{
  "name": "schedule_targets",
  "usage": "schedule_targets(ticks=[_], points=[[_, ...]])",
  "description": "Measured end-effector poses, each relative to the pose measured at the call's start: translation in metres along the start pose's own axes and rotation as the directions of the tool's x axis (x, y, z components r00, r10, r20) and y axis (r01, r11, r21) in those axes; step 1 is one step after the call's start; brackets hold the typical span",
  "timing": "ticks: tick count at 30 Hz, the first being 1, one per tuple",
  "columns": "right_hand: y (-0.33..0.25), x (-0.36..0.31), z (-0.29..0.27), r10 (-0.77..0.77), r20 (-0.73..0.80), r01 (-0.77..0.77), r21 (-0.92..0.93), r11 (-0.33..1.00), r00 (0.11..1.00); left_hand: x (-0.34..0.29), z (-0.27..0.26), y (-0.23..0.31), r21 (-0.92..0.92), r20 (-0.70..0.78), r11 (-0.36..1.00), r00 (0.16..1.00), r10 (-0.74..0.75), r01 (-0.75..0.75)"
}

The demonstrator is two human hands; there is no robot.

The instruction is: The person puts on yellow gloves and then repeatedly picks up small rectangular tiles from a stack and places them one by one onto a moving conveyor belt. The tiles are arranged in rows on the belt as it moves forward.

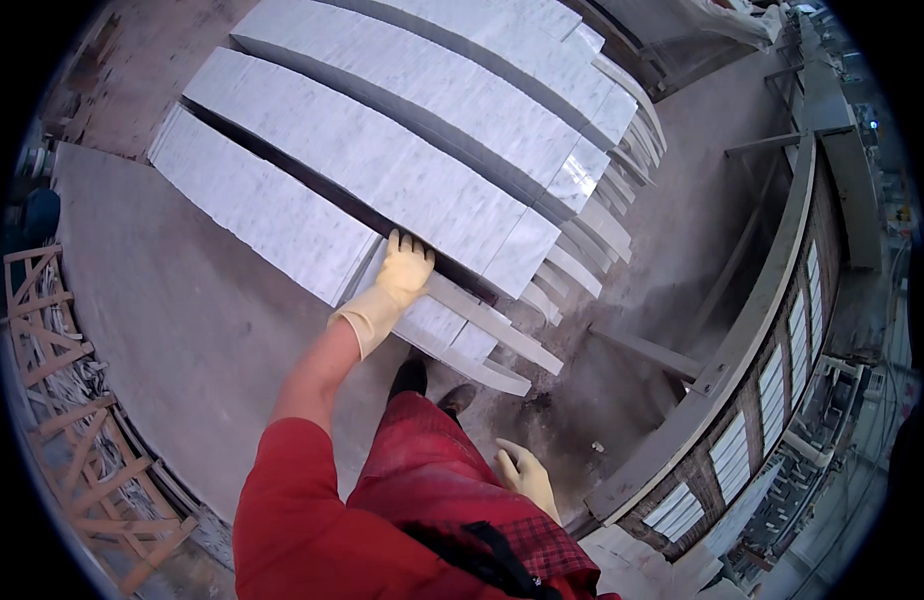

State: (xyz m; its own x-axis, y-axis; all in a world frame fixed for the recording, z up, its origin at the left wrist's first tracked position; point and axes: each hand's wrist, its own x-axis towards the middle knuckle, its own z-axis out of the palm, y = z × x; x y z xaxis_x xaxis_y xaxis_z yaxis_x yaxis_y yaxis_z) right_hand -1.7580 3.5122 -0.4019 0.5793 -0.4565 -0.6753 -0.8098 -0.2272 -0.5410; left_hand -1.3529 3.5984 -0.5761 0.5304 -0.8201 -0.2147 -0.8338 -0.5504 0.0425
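Both hands wear pale yellow rubber gloves. My left hand (407, 270) reaches forward to the nearest row of white-grey marble tiles (272, 205). Its fingers bend over the far edge of a marble tile (359, 272) at the break in that row. Under and beside the glove, pale wooden strips (497, 335) stick out toward the right, with lower marble pieces (437, 325) between them. My right hand (527, 480) hangs by my right side, fingers loosely apart, holding nothing.
More long marble rows (372, 150) lie beyond, dark gaps between them, with curved strip ends (592, 240) at their right. A metal-framed conveyor (722, 370) runs along the right. Wooden crates (102, 450) stand at left on the dusty concrete floor (182, 290).
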Motion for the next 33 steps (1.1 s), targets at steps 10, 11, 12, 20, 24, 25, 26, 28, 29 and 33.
schedule_targets(ticks=[10,11,12,20,24,25,26,28,29,33], points=[[0.004,0.014,0.008,-0.017,0.002,0.017,0.038,0.999,1.0,0.007,0.02,0.0,0.135,-0.029,0.989,0.998,-0.049,0.053],[0.003,0.013,0.007,0.0,-0.002,0.0,0.045,0.999,1.0,0.006,0.019,0.001,0.147,-0.037,0.987,0.997,-0.063,0.068],[-0.001,0.01,0.005,0.035,-0.002,-0.035,0.062,0.997,0.999,0.003,0.013,0.003,0.159,-0.044,0.984,0.996,-0.075,0.081],[0.031,0.0,0.018,0.048,-0.017,-0.046,0.114,0.992,0.999,-0.017,-0.058,-0.007,0.206,0.134,0.975,0.989,0.057,-0.084],[0.056,-0.006,0.03,-0.037,-0.065,0.044,0.106,0.993,0.997,-0.022,-0.05,-0.02,0.262,0.069,0.951,0.986,0.153,-0.166],[0.065,-0.006,0.034,-0.051,-0.089,0.06,0.105,0.993,0.995,-0.02,-0.045,-0.023,0.255,0.012,0.951,0.984,0.175,-0.172],[0.073,-0.005,0.035,-0.069,-0.104,0.08,0.098,0.992,0.992,-0.02,-0.042,-0.029,0.238,-0.046,0.956,0.981,0.189,-0.173],[0.071,-0.013,0.033,-0.023,-0.119,0.039,0.137,0.99,0.993,-0.022,-0.038,-0.043,0.182,-0.126,0.969,0.973,0.194,-0.17],[0.067,-0.018,0.03,0.008,-0.117,0.011,0.159,0.987,0.993,-0.025,-0.036,-0.048,0.153,-0.16,0.973,0.968,0.195,-0.171],[0.057,-0.026,0.021,0.056,-0.081,-0.046,0.122,0.991,0.995,-0.012,-0.04,-0.055,0.167,-0.228,0.967,0.946,0.229,-0.194]])
